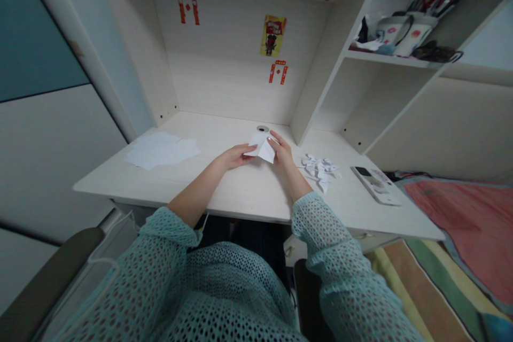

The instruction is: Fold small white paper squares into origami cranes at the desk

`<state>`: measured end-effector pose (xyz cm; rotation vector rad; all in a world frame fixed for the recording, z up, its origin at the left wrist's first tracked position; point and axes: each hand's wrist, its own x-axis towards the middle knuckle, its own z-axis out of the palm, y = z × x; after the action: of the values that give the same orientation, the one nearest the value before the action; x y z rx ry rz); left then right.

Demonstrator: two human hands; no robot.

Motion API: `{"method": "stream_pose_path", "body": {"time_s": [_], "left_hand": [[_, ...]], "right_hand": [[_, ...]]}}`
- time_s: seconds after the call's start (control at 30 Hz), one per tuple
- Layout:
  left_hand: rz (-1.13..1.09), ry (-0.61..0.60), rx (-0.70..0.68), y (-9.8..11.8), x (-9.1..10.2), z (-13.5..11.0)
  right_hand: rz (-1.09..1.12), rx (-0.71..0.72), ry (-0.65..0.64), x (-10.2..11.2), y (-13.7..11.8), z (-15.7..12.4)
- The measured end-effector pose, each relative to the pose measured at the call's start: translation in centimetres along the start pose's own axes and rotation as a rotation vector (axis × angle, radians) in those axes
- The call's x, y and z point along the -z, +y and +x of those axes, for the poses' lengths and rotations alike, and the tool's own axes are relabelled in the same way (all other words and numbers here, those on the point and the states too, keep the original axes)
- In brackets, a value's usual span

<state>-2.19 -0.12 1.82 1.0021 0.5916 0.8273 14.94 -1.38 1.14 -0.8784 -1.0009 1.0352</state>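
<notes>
A small sheet of white paper (261,148) with a crease down it is held between my two hands, just above the desk. My left hand (239,155) is closed on its left edge, thumb on top. My right hand (281,150) grips the right side, its thumb on the paper and the index finger stretched along the far edge. Behind the paper lies a round grey item with a dark centre (262,129), perhaps a tape roll. To the right sits a heap of folded white paper pieces (319,170). On the left are loose white sheets (160,148).
The white desk (240,197) has a back panel with stickers and a shelf at right. A white phone (375,185) lies near the right side. Cups with scissors and pens (414,32) stand on the shelf. A bed with striped cloth (436,272) is beyond the right edge.
</notes>
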Motion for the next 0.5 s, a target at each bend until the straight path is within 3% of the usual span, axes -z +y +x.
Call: {"method": "stream_pose_path", "body": {"time_s": [0.33,0.5], "left_hand": [[0.078,-0.044,0.003,0.26,-0.24,-0.40],[0.110,-0.005,-0.009,0.27,-0.15,-0.33]], "right_hand": [[0.002,0.013,0.017,0.11,0.15,-0.04],[-0.003,0.004,0.026,0.08,0.24,-0.03]]}}
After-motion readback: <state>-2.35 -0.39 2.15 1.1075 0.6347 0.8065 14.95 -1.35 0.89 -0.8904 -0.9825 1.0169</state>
